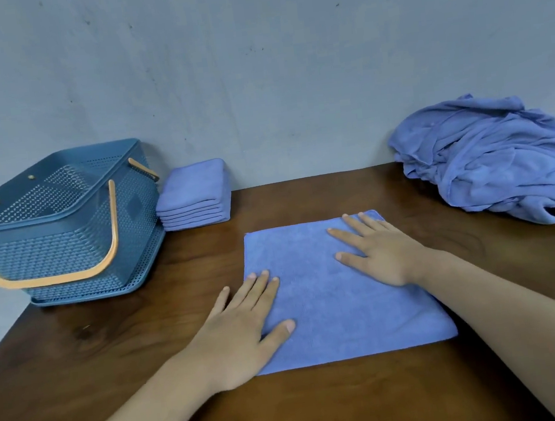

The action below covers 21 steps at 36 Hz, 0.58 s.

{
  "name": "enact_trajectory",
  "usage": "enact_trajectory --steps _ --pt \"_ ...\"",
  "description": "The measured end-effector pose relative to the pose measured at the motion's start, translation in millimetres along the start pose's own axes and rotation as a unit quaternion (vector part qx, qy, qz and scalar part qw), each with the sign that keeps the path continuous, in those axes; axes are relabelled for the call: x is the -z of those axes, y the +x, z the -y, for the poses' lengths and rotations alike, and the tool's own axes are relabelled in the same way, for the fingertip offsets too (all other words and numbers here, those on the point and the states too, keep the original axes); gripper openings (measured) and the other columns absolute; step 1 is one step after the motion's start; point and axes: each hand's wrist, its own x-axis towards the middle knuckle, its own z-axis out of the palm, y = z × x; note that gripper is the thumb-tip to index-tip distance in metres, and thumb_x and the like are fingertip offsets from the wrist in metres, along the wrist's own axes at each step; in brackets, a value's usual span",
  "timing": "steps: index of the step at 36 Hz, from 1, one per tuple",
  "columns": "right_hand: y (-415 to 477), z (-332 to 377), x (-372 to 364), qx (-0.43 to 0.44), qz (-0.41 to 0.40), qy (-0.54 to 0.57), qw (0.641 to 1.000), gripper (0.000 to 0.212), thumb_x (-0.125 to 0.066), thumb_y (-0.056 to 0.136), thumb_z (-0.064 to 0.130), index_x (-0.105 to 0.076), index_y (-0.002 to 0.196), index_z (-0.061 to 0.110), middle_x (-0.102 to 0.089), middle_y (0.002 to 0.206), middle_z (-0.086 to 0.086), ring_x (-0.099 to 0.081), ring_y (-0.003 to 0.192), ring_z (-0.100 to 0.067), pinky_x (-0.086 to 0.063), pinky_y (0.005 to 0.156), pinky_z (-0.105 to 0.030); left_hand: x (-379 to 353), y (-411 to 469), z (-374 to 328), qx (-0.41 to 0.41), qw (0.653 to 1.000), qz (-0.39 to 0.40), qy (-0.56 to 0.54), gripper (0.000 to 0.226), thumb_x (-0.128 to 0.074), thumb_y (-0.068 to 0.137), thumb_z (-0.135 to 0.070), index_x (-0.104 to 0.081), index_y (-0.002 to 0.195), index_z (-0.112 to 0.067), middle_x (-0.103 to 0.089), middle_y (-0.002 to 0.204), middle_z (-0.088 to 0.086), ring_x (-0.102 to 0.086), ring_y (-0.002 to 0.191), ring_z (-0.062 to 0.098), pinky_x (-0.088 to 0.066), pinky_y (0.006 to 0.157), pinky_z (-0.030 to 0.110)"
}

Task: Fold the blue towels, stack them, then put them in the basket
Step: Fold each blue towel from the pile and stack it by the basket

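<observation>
Blue towel (342,310) flat under both hands (239,329) (383,253)

Only the hands and forearms of one person are in view. The left hand (243,321) is bare, with slender fingers and short, rounded nails; the thumbnail shows most plainly. Behind its wrist the left forearm (137,420) is bare down to the lower edge of the picture. The right hand (381,250) is bare likewise, its fingers long and its nails cut short. Behind it the right forearm (523,314) is bare out to the right edge. What is worn higher up cannot be told.
</observation>
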Motion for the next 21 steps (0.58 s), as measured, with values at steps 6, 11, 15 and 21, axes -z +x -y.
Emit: enact_trajectory --steps 6,11,15,21 --pt "1 -1 -1 -0.001 0.002 0.003 1.0 0.069 -0.015 0.097 0.083 0.001 0.161 0.061 0.012 0.176 0.011 0.014 0.162 -0.018 0.002 0.132 -0.043 26 34 -8 0.025 0.996 -0.081 -0.021 0.072 -0.029 0.104 -0.071 -0.029 0.164 -0.031 -0.028 0.171 -0.01 -0.025 0.157 0.015 -0.024 0.126 0.039" --pt "0 1 0 -0.006 0.0 0.006 1.0 0.068 -0.017 0.098 0.082 0.0 0.161 0.061 0.011 0.176 0.012 0.014 0.162 -0.018 0.002 0.132 -0.043 30 105 7 0.079 0.994 -0.076 -0.019 0.084 -0.024 0.103 -0.074 -0.01 0.17 -0.026 -0.001 0.178 -0.003 0.004 0.164 0.015 -0.004 0.132 0.045" --pt "2 -1 0 -0.003 0.0 0.008 1.0 0.07 -0.015 0.096 0.084 0.0 0.16 0.061 0.01 0.176 0.012 0.014 0.162 -0.018 0.001 0.132 -0.044 20 121 24 0.101 0.994 -0.034 -0.026 0.088 -0.017 0.098 -0.083 0.002 0.169 -0.035 0.012 0.177 -0.004 0.011 0.163 0.017 0.001 0.132 0.046" --pt "1 2 5 -0.003 0.02 -0.007 1.0 0.071 -0.013 0.097 0.083 0.003 0.162 0.059 0.012 0.176 0.01 0.012 0.163 -0.021 0.002 0.132 -0.045 25 118 20 0.097 0.994 -0.041 0.009 0.086 -0.015 0.1 -0.079 0.002 0.17 -0.031 0.011 0.177 -0.002 0.012 0.163 0.018 0.001 0.131 0.051"
